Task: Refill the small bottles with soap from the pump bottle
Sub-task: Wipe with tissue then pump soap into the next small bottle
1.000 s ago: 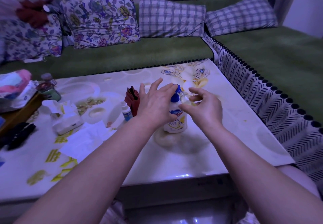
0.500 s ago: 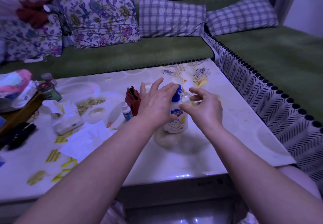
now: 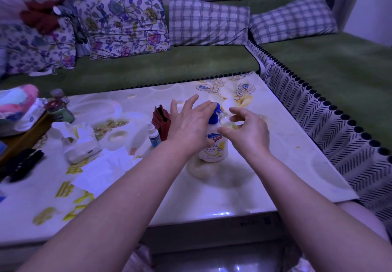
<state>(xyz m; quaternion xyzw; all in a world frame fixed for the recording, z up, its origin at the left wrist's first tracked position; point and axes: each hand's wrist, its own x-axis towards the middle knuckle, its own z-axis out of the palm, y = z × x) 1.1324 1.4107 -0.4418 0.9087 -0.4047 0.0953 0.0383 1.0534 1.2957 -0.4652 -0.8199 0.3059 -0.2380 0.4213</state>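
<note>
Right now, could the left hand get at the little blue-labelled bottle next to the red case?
Probably yes. The left hand rests on the pump bottle; the little bottle stands upright just beside its wrist, nothing between, red case behind.

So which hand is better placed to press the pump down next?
Probably the left hand: its straight fingers lie over the blue head of the pump bottle, while the right hand pinches the small clear bottle at the spout.

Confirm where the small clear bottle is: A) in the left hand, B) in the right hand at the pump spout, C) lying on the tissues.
B: the right hand pinches the small bottle at the pump bottle's blue spout; the left hand rests on the pump.
</note>
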